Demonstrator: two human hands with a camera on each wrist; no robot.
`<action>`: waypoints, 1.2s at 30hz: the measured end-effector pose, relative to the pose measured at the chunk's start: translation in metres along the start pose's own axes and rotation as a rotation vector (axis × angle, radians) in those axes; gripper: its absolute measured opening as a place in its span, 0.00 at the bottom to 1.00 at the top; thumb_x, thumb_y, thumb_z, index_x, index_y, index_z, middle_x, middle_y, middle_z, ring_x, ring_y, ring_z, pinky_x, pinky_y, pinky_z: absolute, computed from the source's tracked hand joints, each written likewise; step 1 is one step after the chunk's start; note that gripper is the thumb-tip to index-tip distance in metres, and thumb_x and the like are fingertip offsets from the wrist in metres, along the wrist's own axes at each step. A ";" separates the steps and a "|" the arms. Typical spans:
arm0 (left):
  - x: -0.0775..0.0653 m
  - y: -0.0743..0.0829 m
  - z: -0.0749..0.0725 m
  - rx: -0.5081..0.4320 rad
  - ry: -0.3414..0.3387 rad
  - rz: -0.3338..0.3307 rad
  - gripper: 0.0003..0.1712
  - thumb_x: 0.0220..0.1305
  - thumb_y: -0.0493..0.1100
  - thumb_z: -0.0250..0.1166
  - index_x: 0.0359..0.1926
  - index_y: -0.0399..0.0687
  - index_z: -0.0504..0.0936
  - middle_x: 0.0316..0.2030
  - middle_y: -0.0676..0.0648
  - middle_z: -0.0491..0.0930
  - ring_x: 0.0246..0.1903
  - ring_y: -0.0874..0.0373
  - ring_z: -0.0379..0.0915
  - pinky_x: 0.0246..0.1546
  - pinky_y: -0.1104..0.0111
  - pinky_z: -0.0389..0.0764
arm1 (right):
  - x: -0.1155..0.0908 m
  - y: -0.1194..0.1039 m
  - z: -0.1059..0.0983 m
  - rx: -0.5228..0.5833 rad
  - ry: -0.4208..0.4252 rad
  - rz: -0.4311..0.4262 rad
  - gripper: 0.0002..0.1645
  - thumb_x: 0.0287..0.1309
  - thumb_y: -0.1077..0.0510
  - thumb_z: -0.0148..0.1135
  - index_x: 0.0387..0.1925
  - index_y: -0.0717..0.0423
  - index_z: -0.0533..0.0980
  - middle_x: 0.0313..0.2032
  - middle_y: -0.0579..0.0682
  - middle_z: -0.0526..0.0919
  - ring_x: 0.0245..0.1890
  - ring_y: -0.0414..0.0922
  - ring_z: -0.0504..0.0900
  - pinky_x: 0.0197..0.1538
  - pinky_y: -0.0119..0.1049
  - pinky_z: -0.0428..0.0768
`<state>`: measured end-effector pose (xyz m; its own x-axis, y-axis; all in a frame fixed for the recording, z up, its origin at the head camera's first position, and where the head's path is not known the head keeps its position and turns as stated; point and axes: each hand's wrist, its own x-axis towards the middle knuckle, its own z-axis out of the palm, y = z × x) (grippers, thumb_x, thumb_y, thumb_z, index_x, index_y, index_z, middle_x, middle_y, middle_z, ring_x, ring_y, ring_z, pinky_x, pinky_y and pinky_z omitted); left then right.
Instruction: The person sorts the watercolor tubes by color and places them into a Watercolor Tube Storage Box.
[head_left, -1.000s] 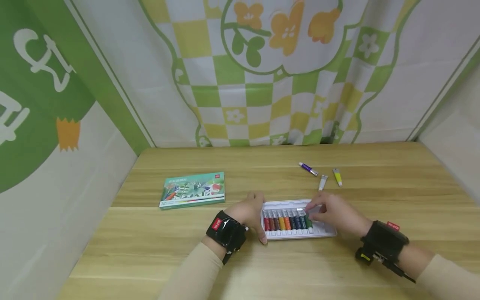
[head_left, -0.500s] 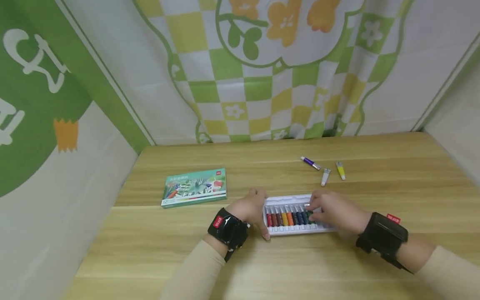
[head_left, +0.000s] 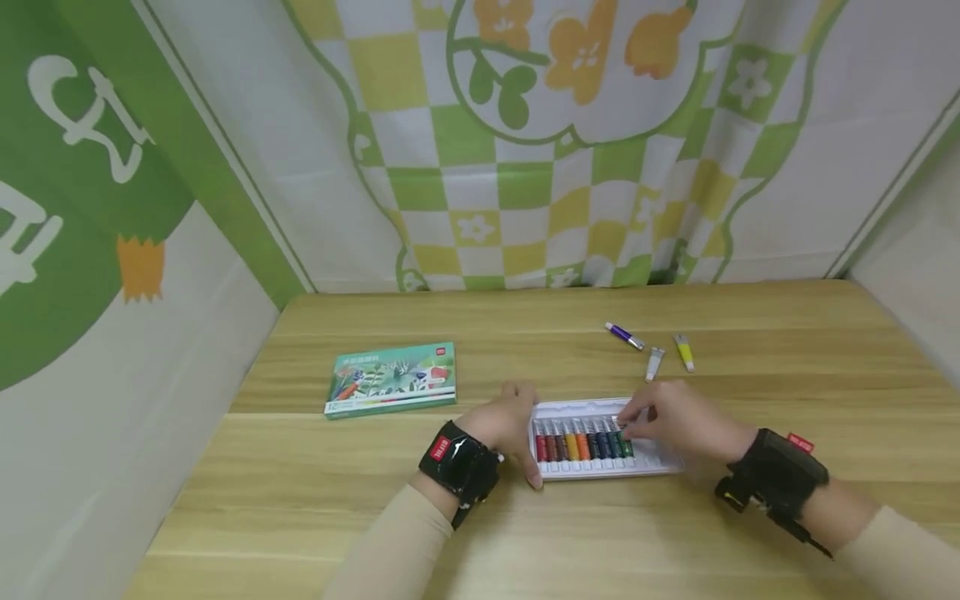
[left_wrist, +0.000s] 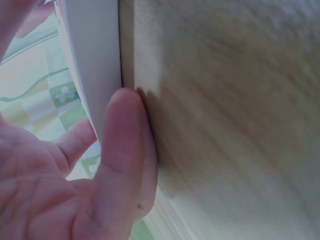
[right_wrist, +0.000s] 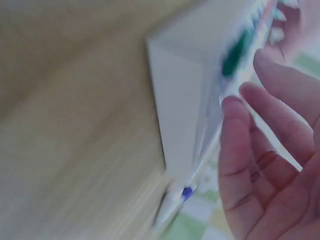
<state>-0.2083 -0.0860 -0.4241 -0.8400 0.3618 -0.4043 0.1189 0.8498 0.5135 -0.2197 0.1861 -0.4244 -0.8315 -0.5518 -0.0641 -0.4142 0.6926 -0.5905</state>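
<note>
A white plastic tray (head_left: pixel 592 476) holds a row of small paint tubes (head_left: pixel 573 447), red and brown at the left through yellow, orange and blue to green. My left hand (head_left: pixel 512 425) grips the tray's left end, the thumb at its front corner and the other fingers behind; the left wrist view shows the thumb (left_wrist: pixel 122 130) against the white side wall. Over the tray's right part, my right hand (head_left: pixel 671 421) pinches the silver tail of the rightmost green paint tube (head_left: pixel 627 447). Its exact fingertip contact is partly hidden and blurred in the right wrist view.
Behind the tray lie three loose tubes: a purple tube (head_left: pixel 624 336), a white tube (head_left: pixel 654 364) and a yellow tube (head_left: pixel 684 353). A flat green paint box (head_left: pixel 392 379) rests at the left on the wooden table (head_left: pixel 300 492). A patterned curtain (head_left: pixel 525 200) hangs behind.
My right hand has shifted slightly right and back, uncovering more of the green paint tube. My left hand keeps its hold on the tray. The head view has moved a little.
</note>
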 end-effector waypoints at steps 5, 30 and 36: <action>-0.003 0.000 0.002 -0.022 0.003 -0.011 0.65 0.24 0.42 0.92 0.65 0.37 0.65 0.61 0.34 0.63 0.54 0.45 0.70 0.59 0.54 0.76 | 0.015 0.030 -0.025 0.070 0.141 0.066 0.06 0.61 0.61 0.72 0.38 0.60 0.88 0.33 0.47 0.86 0.31 0.43 0.78 0.33 0.33 0.76; -0.004 0.006 0.001 -0.053 -0.010 0.004 0.63 0.25 0.39 0.92 0.64 0.36 0.65 0.59 0.35 0.63 0.53 0.45 0.70 0.59 0.54 0.75 | 0.033 0.093 -0.052 0.012 0.159 0.280 0.31 0.58 0.59 0.73 0.57 0.76 0.74 0.27 0.55 0.79 0.20 0.43 0.78 0.26 0.38 0.76; -0.001 0.003 -0.001 -0.047 -0.011 -0.014 0.64 0.26 0.39 0.92 0.66 0.36 0.64 0.60 0.34 0.64 0.53 0.44 0.70 0.59 0.53 0.76 | 0.031 0.076 -0.056 0.068 0.139 0.259 0.30 0.58 0.60 0.73 0.56 0.75 0.74 0.33 0.57 0.81 0.24 0.44 0.80 0.28 0.37 0.79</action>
<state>-0.2074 -0.0844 -0.4213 -0.8354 0.3542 -0.4202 0.0817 0.8361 0.5424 -0.2971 0.2473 -0.4262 -0.9510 -0.2885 -0.1114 -0.1596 0.7665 -0.6221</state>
